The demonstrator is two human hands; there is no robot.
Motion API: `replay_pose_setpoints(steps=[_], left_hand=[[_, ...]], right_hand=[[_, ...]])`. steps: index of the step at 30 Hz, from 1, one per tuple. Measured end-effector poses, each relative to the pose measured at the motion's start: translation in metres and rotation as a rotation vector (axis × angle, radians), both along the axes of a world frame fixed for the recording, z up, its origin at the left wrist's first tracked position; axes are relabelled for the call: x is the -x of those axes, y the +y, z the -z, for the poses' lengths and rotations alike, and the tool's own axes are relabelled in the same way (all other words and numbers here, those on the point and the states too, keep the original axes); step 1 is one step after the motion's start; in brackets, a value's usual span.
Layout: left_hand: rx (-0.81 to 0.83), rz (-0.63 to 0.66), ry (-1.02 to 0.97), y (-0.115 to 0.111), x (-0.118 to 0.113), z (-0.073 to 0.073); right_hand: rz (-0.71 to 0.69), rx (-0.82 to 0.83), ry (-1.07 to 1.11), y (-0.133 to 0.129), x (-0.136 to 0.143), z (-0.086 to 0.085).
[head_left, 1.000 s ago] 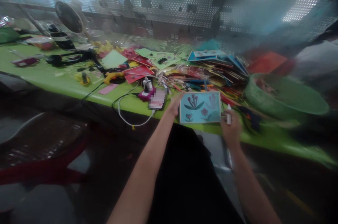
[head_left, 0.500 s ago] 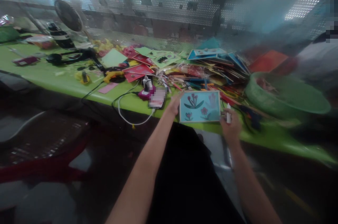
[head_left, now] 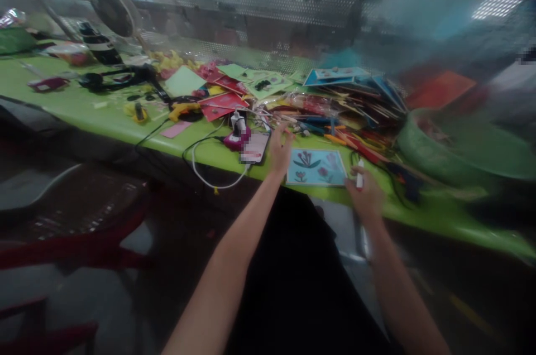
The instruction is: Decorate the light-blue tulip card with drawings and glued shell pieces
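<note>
A light-blue picture (head_left: 317, 167) with dark pink flowers and green leaves lies on the green table (head_left: 159, 145), near its front edge. My left hand (head_left: 280, 151) is at the picture's left side, fingers apart and reaching past its upper left corner, with nothing seen in it. At the picture's right edge, my right hand (head_left: 365, 190) is closed around a small white tube (head_left: 359, 174) with a red part at its lower end. Left of my left hand lies a phone (head_left: 256, 147), partly blurred, next to a purple plug adapter (head_left: 237, 137).
Coloured cards (head_left: 224, 105), sticks and pens (head_left: 347, 137) are heaped behind the picture. To the right stands a green basin (head_left: 439, 154). A hot-glue-gun-like yellow tool (head_left: 184, 109), a bottle (head_left: 100, 48) and a fan (head_left: 111, 9) are at the left, with cables near the front edge.
My left hand has let go of the picture's left edge and moved up, its fingers opening. The picture, tilted up before, now lies flatter. The view has shifted slightly.
</note>
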State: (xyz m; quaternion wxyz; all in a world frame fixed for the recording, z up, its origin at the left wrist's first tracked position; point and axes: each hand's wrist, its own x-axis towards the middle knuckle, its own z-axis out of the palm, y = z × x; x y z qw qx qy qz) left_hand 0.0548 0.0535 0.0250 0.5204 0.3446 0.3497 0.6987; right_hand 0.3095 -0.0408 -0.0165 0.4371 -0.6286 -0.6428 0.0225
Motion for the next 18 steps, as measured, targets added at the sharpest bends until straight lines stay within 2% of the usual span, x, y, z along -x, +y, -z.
replay_pose_setpoints(steps=[2, 3, 5, 6, 8, 10, 12, 14, 16, 18], left_hand=[[-0.151, -0.134, 0.177, -0.029, 0.009, 0.0], [-0.173, -0.213, 0.239, -0.047, 0.014, 0.005], [-0.156, -0.301, 0.339, -0.087, 0.024, 0.024], [-0.128, -0.289, 0.379, -0.107, 0.029, 0.038], [-0.03, -0.154, 0.462, -0.141, 0.033, 0.071], [0.08, 0.136, 0.567, -0.161, 0.032, 0.105], [0.11, 0.284, 0.586, -0.162, 0.024, 0.133], [0.137, 0.347, 0.57, -0.145, 0.016, 0.151], [0.19, 0.337, 0.527, -0.118, 0.014, 0.157], [0.254, 0.278, 0.456, -0.088, 0.021, 0.156]], right_hand=[[0.008, 0.017, 0.007, 0.0, -0.001, 0.0], [0.013, 0.021, 0.014, -0.001, -0.001, -0.001], [0.023, 0.013, 0.027, -0.002, 0.0, -0.002], [0.029, -0.001, 0.031, -0.003, 0.001, -0.002], [0.042, -0.031, 0.033, -0.004, 0.003, -0.003], [0.05, -0.047, 0.039, -0.004, 0.004, -0.003], [0.054, -0.053, 0.057, -0.005, 0.005, -0.003], [0.057, -0.053, 0.064, -0.006, 0.005, -0.005], [0.059, -0.053, 0.062, -0.008, 0.006, -0.007], [0.048, -0.048, 0.069, -0.01, 0.007, -0.01]])
